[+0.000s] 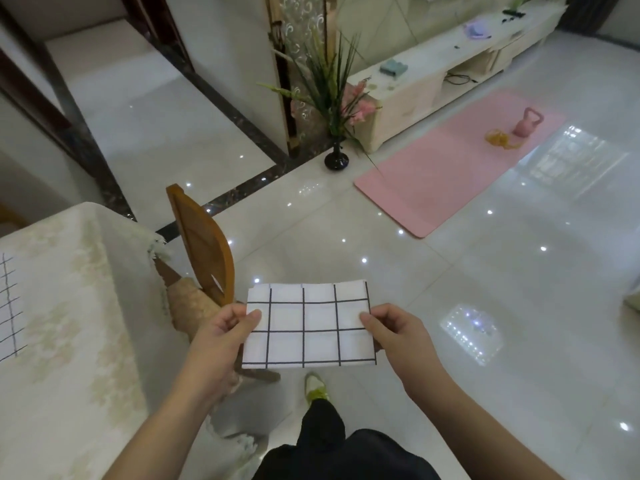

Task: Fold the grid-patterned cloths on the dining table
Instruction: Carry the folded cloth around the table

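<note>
A folded grid-patterned cloth (309, 325) hangs in the air at lower centre of the frame, over the floor, well right of the table (69, 306). The left hand (221, 336) pinches its left edge and the right hand (396, 336) its right edge, thumbs on top. It looks light, soft and floppy; holding the side edges should keep it flat. Another grid cloth (8, 306) lies at the far left on the table.

Both arms reach forward, left hand (221, 332) and right hand (394, 329) level, thumbs on top, fingers pinching.
</note>
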The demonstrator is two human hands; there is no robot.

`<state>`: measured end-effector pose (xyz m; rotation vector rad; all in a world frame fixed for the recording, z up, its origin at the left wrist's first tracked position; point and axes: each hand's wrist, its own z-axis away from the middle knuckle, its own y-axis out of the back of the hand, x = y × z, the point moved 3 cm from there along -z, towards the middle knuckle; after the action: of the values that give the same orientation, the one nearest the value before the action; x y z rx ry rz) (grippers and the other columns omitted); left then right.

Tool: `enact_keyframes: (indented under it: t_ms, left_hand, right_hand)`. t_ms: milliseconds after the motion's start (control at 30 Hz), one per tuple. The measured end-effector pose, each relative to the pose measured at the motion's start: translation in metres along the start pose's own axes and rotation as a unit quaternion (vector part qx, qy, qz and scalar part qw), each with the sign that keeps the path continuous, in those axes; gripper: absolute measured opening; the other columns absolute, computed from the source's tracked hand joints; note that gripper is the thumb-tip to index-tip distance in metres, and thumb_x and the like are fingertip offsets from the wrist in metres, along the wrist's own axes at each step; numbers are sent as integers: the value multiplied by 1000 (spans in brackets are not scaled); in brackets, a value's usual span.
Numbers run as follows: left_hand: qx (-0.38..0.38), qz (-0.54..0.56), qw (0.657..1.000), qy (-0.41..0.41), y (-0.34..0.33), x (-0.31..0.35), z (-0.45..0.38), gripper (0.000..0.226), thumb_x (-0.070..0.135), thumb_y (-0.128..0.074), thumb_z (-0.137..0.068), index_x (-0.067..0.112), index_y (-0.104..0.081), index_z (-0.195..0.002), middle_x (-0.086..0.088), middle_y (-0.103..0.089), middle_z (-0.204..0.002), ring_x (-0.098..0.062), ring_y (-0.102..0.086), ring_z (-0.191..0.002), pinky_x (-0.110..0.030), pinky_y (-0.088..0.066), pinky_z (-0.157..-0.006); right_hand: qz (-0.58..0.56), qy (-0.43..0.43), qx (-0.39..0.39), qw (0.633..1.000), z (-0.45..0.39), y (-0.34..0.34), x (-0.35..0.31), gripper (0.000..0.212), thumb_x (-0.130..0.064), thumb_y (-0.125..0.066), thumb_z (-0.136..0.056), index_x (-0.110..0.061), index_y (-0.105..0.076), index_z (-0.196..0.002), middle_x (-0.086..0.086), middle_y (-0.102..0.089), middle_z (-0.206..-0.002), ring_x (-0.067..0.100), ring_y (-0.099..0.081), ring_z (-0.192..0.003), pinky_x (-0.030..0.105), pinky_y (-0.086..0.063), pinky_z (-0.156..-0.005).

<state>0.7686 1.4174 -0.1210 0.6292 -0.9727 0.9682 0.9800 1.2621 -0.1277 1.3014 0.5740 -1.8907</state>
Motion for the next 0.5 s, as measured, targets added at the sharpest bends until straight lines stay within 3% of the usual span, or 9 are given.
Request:
enact_keyframes:
  t_ms: [133,300,400,500]
  left_hand:
    - [9,15,1000,-2,7,24,-52,12,20,-63,-90,12,-69,-96,-12,-75,-94,-29,-72,-86,-40,-56,-75]
    - [11,-1,1000,-28,12,66,-108,19,31,-67,-87,13,-69,-93,-27,-65,-99,-46,-61,-100,-60,-50,-91]
    - [6,-21,999,-37,12,92,-135,18,32,-68,-86,16,-71,-94,-16,-70,-96,-35,-66,-97,-56,-51,-92]
    - [15,-23,999,-42,9,114,-162,12,28,-67,-88,18,-72,-90,-9,-71,-88,-29,-67,-91,-50,-53,-91]
  right_hand:
    - [32,18,-8,999,-53,-16,-33,17,-22,-66,-90,-7,-68,-82,2,-57,-64,12,-54,-60,22,-50,-62]
    - [39,24,-15,999,-115,-29,-73,15,-23,-66,-89,-12,-69,-79,23,-63,-76,22,-58,-67,41,-54,-70]
    - [33,27,-16,999,-149,-34,-89,16,-24,-67,-89,-11,-68,-80,27,-59,-78,27,-56,-71,53,-53,-79]
    - [12,16,-23,1000,-182,-39,-101,17,-23,-67,-89,-9,-67,-80,15,-58,-75,27,-54,-73,49,-51,-80]
